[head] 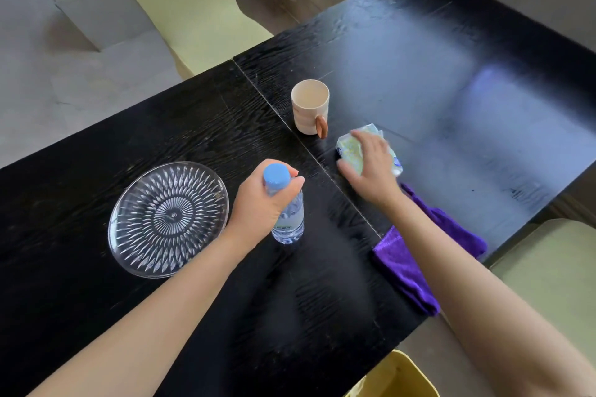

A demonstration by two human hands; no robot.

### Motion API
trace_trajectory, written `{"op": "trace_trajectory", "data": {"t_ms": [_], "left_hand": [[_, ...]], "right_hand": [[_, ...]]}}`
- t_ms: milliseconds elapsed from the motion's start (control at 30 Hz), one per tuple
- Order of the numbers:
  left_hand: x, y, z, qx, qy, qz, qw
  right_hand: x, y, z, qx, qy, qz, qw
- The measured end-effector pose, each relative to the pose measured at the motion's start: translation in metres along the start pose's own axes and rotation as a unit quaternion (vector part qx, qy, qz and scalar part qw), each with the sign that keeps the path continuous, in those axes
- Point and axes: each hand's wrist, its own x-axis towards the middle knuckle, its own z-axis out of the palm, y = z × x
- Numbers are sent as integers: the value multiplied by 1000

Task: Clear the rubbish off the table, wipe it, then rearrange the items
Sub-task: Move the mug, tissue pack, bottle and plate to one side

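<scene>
A clear water bottle [288,219] with a blue cap stands upright on the black table [451,90], and my left hand [263,203] grips its neck. My right hand [372,164] lies over a small green-and-white tissue pack [350,147], fingers curled around it on the tabletop. A cream mug [309,106] with a brown handle stands just behind the pack. To the left of the bottle lies a cut-glass plate [167,219]. A purple cloth [406,264] is bunched at the table's near right edge, partly under my right forearm.
A yellow bin [400,377] sits below the table's near edge. Pale green chairs stand at the far side [193,10] and at the right [554,267]. The far right tabletop shines with reflected light.
</scene>
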Motion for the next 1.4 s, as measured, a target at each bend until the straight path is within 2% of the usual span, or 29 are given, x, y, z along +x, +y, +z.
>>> {"op": "trace_trajectory", "data": {"t_ms": [33, 100, 167, 233, 333, 467, 533, 600, 667, 767, 867, 933, 1033, 1100, 1267, 1400], "left_hand": [[4, 7, 3, 3, -5, 7, 1000], [11, 23, 8, 6, -18, 26, 999], [17, 38, 13, 5, -17, 41, 999], [20, 48, 16, -15, -3, 44, 999], [23, 54, 13, -76, -1, 26, 997], [25, 44, -9, -142, -105, 38, 983], [24, 25, -27, -94, -107, 23, 990], [19, -5, -52, -27, -35, -26, 999], [11, -42, -81, 40, 46, -100, 993], [-1, -99, -125, 171, 93, -236, 952], [-13, -141, -154, 301, 108, -332, 887], [-18, -157, -166, 316, 137, -368, 863], [-20, -173, -178, 253, 182, -427, 849], [-20, -180, -184, 169, 214, -452, 849], [-24, -205, -188, -16, 285, -454, 844], [-25, -209, -186, -107, 296, -455, 833]], "right_hand": [[-6, -13, -4, 46, -84, -45, 994], [-18, -39, -10, 117, -245, -105, 957], [-25, -55, -6, 211, -291, -92, 929], [-24, -64, -3, 282, -250, -27, 926], [-18, -69, -1, 269, -174, -20, 947], [-14, -76, 6, 269, -136, -8, 953], [-11, -82, 9, 266, -129, 2, 955], [-7, -89, 13, 260, -131, 10, 957], [-3, -97, 20, 252, -135, 14, 958], [2, -107, 34, 257, -134, 19, 957], [6, -115, 47, 261, -129, 27, 956], [9, -118, 57, 258, -128, 33, 957], [12, -121, 68, 250, -131, 42, 958], [14, -126, 75, 245, -135, 44, 959], [15, -137, 85, 236, -125, 50, 962], [14, -142, 85, 231, -124, 56, 963]]}}
